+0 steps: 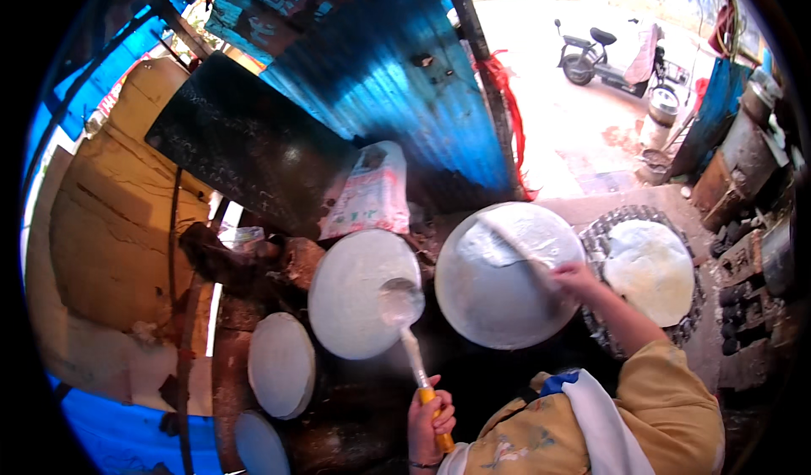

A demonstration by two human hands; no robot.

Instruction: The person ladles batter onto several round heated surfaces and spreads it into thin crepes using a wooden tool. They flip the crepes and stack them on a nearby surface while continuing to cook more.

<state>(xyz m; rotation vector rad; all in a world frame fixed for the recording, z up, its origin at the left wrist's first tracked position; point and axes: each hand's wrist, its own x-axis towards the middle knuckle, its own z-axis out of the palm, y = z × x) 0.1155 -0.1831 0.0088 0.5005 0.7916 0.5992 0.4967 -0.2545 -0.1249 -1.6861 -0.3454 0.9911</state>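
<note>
My left hand (432, 420) is wrapped round the yellow handle of a metal ladle (401, 303). The ladle's bowl is over the left round pale griddle (359, 255), close to a wet patch; contact is hard to judge. In my right hand (576, 282) is a long flat spatula (517, 244), blurred along its length, reaching across the larger middle griddle (498, 327). White batter (536, 222) covers that griddle's far part. Right of this hand, a thin round pale flatbread (649, 268) lies on a dark patterned round base (604, 222).
Two smaller round pale discs (281, 365) sit at the lower left. A printed sack (372, 192) stands behind the left griddle, beside a dark board (249, 141). Blue corrugated sheeting (397, 78) rises behind. Dark blocks (739, 314) line the right; a scooter (621, 61) stands outside.
</note>
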